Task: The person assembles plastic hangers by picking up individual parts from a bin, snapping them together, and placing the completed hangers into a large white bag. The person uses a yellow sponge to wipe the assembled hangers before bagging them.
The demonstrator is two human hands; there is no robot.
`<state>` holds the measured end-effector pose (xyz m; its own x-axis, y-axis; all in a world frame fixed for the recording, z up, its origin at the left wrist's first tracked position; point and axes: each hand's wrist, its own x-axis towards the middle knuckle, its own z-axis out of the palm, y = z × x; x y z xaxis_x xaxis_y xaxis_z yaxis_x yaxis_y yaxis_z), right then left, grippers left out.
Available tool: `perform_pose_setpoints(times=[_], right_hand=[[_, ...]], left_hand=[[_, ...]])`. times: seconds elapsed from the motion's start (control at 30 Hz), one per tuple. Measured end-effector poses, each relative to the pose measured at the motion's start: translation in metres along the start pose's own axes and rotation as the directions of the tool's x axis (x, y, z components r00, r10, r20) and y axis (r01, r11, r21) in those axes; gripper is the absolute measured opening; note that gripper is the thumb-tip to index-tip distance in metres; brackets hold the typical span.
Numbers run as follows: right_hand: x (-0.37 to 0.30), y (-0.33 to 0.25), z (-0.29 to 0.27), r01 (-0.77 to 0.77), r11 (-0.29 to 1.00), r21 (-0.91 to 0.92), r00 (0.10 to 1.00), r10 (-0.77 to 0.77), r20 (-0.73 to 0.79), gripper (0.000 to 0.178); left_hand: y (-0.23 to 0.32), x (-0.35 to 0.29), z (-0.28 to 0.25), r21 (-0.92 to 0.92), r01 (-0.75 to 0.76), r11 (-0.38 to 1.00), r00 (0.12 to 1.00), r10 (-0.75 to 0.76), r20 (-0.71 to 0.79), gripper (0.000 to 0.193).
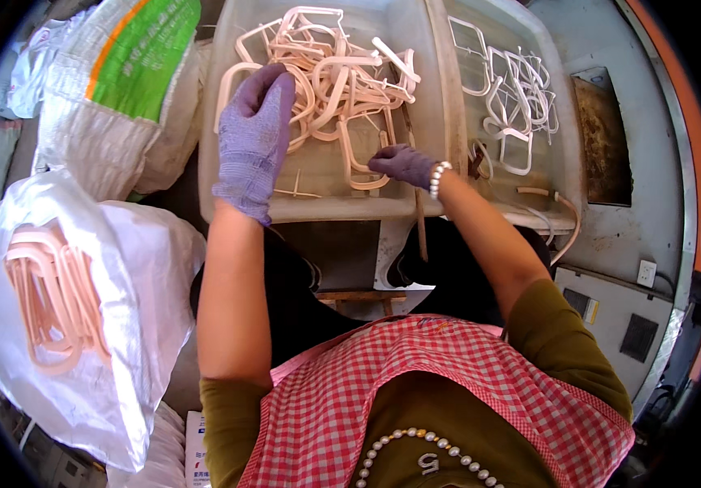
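Observation:
My left hand [257,142], in a purple knit glove, is closed on a pale pink plastic loop [227,88] at the left side of a translucent tub [318,210]. Its fingertips are mostly hidden behind the hand. My right hand [403,165], gloved the same way, pinches the lower right end of another pink plastic loop [350,159] near the tub's front right corner. Both loops look like rounded rectangular handles. Beyond my hands a tangled pile of similar pink loops [338,77] fills the tub's middle, and a thin pink sprue stick [297,193] lies near its front wall.
To the right, a second translucent tub [558,195] holds white plastic loops [521,98]. A bent hose [574,215] lies over its front corner. At left, an open white bag [135,325] contains stacked pink loops [53,293]; a green-and-white woven sack [98,138] stands behind it.

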<state>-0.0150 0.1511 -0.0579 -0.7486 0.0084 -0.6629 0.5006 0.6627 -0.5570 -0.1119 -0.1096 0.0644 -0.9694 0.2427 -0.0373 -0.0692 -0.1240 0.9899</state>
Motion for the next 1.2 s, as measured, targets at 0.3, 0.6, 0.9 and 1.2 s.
perform_pose_setpoints(times=[0.3, 0.6, 0.9, 1.2], right_hand=[[0.175, 0.068, 0.095, -0.236, 0.956, 0.173, 0.951, 0.264, -0.162, 0.135], [0.15, 0.034, 0.109, -0.112, 0.971, 0.21, 0.991, 0.125, -0.051, 0.054], [0.02, -0.06, 0.01, 0.019, 0.625, 0.78, 0.997, -0.07, 0.032, 0.036], [-0.056, -0.116, -0.018, 0.283, 0.857, 0.43, 0.949, -0.314, 0.001, 0.034]], left_hand=[[0.006, 0.018, -0.013, 0.088, 0.066, 0.994, 0.991, -0.055, -0.121, 0.036], [-0.001, 0.025, -0.018, 0.185, 0.082, 0.979, 0.987, -0.054, -0.15, 0.035], [-0.019, 0.016, -0.007, 0.556, 0.158, 0.816, 0.959, -0.262, 0.112, 0.05], [-0.041, 0.007, 0.014, 0.211, 0.282, 0.936, 0.881, -0.34, 0.329, 0.043]])
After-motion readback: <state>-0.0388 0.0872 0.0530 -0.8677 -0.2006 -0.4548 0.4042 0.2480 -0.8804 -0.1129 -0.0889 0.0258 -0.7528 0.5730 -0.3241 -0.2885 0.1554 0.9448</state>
